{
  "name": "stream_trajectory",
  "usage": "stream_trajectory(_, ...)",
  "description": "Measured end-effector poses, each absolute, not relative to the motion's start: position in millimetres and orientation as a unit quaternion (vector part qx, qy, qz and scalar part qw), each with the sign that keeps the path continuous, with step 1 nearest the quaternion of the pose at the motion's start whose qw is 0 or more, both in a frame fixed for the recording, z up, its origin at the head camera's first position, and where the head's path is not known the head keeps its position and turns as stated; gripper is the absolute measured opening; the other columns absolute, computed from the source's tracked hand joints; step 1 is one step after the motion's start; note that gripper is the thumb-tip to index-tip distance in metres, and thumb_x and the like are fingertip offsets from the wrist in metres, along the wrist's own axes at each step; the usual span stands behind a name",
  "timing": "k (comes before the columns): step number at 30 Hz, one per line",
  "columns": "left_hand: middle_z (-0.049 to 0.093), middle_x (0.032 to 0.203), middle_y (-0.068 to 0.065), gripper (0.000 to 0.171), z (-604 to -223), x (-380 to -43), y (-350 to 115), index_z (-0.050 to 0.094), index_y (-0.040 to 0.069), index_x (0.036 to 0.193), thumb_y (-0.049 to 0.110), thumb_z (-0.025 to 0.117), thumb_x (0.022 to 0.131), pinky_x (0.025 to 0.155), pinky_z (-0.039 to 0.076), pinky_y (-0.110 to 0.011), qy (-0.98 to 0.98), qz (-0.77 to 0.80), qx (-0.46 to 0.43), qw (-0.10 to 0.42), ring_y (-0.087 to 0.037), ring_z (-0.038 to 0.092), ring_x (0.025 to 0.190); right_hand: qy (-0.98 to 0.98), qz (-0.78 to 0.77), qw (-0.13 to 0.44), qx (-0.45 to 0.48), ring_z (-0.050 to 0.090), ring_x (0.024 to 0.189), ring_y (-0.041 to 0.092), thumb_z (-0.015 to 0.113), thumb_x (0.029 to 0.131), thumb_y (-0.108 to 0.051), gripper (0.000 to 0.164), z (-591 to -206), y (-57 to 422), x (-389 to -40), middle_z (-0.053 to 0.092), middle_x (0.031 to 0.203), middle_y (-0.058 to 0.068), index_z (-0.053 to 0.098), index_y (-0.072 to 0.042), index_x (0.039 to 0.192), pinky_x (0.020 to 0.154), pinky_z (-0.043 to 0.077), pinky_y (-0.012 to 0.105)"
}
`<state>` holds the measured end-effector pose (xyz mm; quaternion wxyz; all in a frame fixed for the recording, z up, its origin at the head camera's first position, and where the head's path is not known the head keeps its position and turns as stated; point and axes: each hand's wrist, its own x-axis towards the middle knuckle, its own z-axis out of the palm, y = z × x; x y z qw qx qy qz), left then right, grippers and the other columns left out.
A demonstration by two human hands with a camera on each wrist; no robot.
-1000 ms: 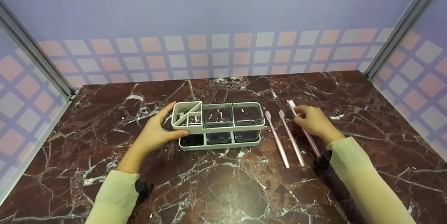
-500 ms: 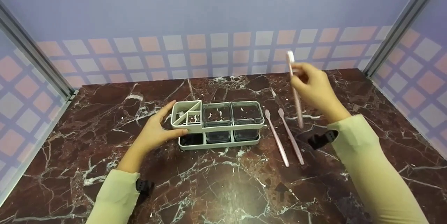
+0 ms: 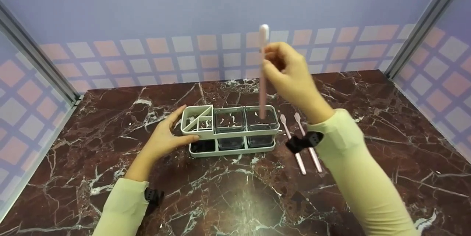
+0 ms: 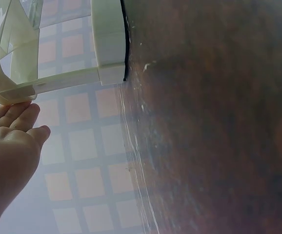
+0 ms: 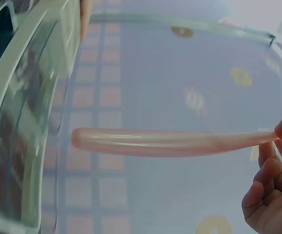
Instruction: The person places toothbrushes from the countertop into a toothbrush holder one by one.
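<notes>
My right hand (image 3: 290,72) pinches a pink toothbrush (image 3: 263,77) just below its white-bristled head. The brush stands nearly upright, its handle end over the right clear cup (image 3: 270,116) of a pale green toothbrush holder (image 3: 254,132); whether it is inside the rim is hard to tell. In the right wrist view, the smooth handle (image 5: 151,142) points towards the holder. My left hand (image 3: 163,142) holds the holder's left end, thumb on the front and fingers round the side. Fingertips (image 4: 26,117) touch its edge in the left wrist view.
Two more pink toothbrushes, one nearer (image 3: 298,160) and one further right (image 3: 314,158), lie right of the holder, partly behind the right wrist's black camera (image 3: 304,141). A divided compartment (image 3: 198,119) forms the holder's left end. Tiled-pattern walls (image 3: 143,55) bound the marble table (image 3: 220,199).
My right hand has lifted the toothbrush from the table, turned it more upright and carried it left to above the holder. The left hand stays on the holder.
</notes>
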<state>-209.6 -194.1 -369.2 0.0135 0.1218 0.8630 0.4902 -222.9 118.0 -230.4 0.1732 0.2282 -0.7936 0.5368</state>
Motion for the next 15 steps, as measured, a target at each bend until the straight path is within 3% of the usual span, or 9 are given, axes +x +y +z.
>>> stream_trajectory(6,0.035,0.153,-0.015,0.097,-368.4,-209.4,-193.9,0.026,0.012,0.153,0.026,0.083,0.076,0.117,0.019,-0.052,0.857,0.501,0.122,0.013,-0.031,0.024,0.144,-0.742,0.595,0.177,0.253,0.047,0.068,0.011,0.05,0.092,0.004,0.016,-226.4,90.0,-221.5,0.056,0.085,0.006,0.056,0.008,0.106,0.061,0.042,0.019)
stream_trajectory(15,0.049,0.141,-0.017,0.096,-370.6,-209.4,-192.4,0.029,0.009,0.152,0.018,0.084,0.074,0.113,0.028,-0.05,0.837,0.534,0.122,0.011,-0.034,0.046,0.127,-0.726,0.625,0.145,0.247,0.046,0.069,0.011,0.051,0.093,0.003,0.011,-243.6,57.3,-224.1,0.053,0.083,0.005,0.054,0.007,0.102,0.061,0.042,0.018)
